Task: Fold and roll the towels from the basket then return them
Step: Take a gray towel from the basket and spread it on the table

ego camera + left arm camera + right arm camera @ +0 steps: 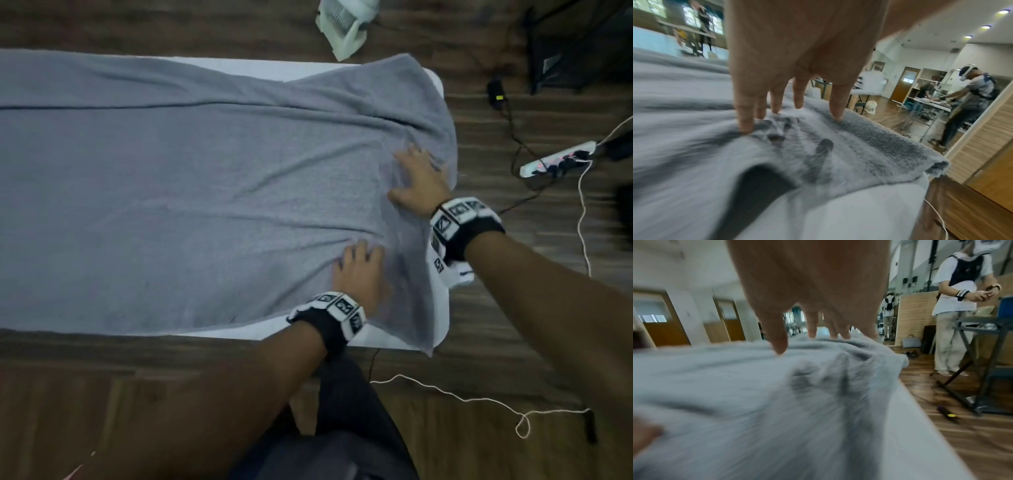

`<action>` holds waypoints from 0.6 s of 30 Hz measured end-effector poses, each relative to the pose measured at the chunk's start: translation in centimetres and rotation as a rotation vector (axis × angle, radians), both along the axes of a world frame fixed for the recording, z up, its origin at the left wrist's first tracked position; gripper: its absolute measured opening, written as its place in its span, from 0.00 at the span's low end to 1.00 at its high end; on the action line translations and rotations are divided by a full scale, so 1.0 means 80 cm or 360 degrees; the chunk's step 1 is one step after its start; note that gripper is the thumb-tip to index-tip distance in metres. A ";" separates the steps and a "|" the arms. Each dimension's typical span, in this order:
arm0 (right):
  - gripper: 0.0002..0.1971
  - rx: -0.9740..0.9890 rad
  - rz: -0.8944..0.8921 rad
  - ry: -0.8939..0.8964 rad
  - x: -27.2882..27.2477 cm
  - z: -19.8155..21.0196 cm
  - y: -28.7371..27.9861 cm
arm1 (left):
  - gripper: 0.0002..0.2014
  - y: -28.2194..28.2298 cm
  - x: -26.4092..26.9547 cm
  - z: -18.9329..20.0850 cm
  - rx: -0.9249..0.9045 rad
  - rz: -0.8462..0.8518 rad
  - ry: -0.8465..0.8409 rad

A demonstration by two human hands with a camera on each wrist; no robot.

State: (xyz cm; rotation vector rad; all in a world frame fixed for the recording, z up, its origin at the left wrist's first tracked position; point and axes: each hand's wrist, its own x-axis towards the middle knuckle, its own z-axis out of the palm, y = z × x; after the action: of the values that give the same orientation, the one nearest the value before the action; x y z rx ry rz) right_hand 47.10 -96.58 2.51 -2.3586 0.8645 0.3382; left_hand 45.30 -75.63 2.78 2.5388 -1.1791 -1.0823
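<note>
The towel (188,205) is spread across the table (260,70), left hand (359,270) and right hand (419,178) laid flat on its end with fingers splayed and nothing gripped, so wrinkles are probably best pushed outward toward the edge, pressure kept even.

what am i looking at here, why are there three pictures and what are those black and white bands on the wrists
There is no machine here: a person is working with two bare hands. The big picture comes from a camera on the person's head, looking down. The other two come from cameras worn on the wrists, where the patterned bands sit, each looking along its hand. A gray towel lies spread, a little wrinkled, over a white table. The left hand and the right hand both press on the towel with spread fingers. Neither hand grips anything. A power strip and cables lie on the wooden floor.
</note>
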 end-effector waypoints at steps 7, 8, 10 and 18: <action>0.12 0.0003 -0.0215 -0.0375 -0.160 0.022 0.169 | 0.14 0.231 0.101 -0.009 -0.0298 0.0258 -0.0205; 0.12 -0.0012 -0.0226 -0.0315 -0.185 0.017 0.188 | 0.13 0.264 0.112 -0.013 -0.0275 0.0266 -0.0257; 0.13 -0.0077 -0.0222 -0.0214 -0.225 0.004 0.219 | 0.10 0.322 0.131 -0.015 -0.0207 0.0270 -0.0357; 0.19 -0.0170 -0.0262 0.0068 -0.254 -0.034 0.253 | 0.17 0.415 0.172 -0.029 -0.0243 0.0146 -0.0343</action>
State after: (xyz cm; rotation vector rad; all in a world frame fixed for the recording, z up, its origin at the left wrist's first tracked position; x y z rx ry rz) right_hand 26.75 -76.37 -0.18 -2.3643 1.1140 0.2819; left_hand 59.09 -42.41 0.46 2.6092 -1.1311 -0.6842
